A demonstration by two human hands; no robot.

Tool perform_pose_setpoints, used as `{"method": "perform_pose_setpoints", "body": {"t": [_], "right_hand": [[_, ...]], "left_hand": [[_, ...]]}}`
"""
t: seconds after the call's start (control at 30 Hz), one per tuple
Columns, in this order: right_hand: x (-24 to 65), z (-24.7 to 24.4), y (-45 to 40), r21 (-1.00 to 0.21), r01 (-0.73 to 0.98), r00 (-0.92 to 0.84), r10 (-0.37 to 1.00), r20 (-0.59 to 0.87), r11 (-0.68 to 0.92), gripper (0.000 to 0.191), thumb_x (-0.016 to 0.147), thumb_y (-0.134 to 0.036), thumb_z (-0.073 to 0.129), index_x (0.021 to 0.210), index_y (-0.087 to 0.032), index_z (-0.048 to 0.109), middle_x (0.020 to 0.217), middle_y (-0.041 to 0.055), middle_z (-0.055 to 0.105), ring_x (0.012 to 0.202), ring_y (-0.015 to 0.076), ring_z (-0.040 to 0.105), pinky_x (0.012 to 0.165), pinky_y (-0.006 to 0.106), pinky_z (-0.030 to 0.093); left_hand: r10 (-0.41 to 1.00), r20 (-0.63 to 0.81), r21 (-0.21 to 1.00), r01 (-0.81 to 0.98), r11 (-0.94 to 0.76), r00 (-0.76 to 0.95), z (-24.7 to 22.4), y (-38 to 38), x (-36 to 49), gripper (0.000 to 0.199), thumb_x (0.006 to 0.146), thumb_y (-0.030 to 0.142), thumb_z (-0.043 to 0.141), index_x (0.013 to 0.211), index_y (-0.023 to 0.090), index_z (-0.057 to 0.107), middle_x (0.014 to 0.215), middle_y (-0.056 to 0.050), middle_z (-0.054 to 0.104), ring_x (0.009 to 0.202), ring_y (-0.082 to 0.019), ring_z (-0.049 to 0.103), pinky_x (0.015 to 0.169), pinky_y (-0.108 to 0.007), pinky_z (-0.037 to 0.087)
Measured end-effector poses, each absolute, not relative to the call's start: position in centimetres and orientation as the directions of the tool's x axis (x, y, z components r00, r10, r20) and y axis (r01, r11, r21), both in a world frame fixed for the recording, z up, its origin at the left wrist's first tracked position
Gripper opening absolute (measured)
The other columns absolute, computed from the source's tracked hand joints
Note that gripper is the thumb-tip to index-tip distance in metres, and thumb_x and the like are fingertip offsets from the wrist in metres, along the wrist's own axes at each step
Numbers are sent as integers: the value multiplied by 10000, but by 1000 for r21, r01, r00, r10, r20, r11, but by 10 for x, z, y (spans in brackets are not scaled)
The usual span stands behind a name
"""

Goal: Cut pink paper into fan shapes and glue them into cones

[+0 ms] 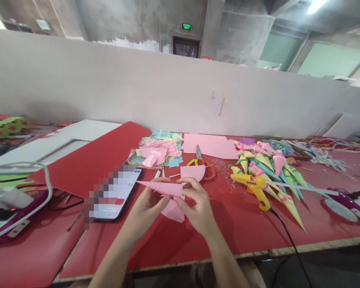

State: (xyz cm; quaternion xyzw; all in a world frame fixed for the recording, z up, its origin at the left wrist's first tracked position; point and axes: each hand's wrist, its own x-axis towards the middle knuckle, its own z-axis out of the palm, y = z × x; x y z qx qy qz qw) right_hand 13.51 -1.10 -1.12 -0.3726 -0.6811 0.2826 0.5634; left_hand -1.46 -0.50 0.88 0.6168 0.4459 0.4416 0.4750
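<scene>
Between my two hands is a pink paper cone (163, 187), its point toward the left and its wide end at the right. My left hand (150, 204) pinches it from below near the middle. With thumb and fingers, my right hand (195, 200) grips the wide end. Under my hands lies a pink paper piece (174, 212) on the red table (225, 236). Another pink piece with a curved edge (193, 173) lies just beyond my right hand, by scissors (208, 170) with orange and yellow handles.
A phone (117, 196) lies left of my hands. To the right are a yellow glue gun (255, 186) with a trailing cord and a pile of finished paper cones (273, 160). Paper scraps (159, 150) and a pink sheet (208, 145) lie behind. A power strip (18, 224) is at far left.
</scene>
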Motion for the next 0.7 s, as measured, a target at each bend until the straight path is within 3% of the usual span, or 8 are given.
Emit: {"method": "perform_pose_setpoints", "body": {"t": [0.3,0.43,0.57,0.7], "right_hand": [[136,-13,-10,-824,174,-40,840,541,539,116,781,-205,565,708,-209,655,979,47,567,882,167,548,803,298,432],[136,-14,-9,-831,170,-47,846,531,530,130,791,-216,545,705,-206,643,991,47,570,870,164,553,791,301,438],[135,-14,-8,-841,166,-41,855,516,515,108,775,-222,559,683,-205,614,974,43,571,860,163,561,783,301,443],[134,-14,-8,-855,163,-46,869,492,493,113,766,-216,561,662,-202,603,928,35,568,877,162,558,780,284,439]], "left_hand": [[970,116,985,102,-140,212,8,-6,-10,371,747,270,553,1105,226,468,1105,-40,569,954,-165,579,788,-266,492],[976,135,983,101,-154,169,10,-7,-6,471,724,243,553,1179,230,432,1035,-38,592,934,-171,585,777,-270,495],[974,144,979,120,-166,174,10,-7,-3,570,723,233,537,1260,239,343,930,-20,596,847,-152,593,728,-258,500],[960,188,963,154,-222,205,8,-8,-2,663,739,234,520,1329,257,219,1046,-38,551,800,-118,578,692,-231,488]]}}
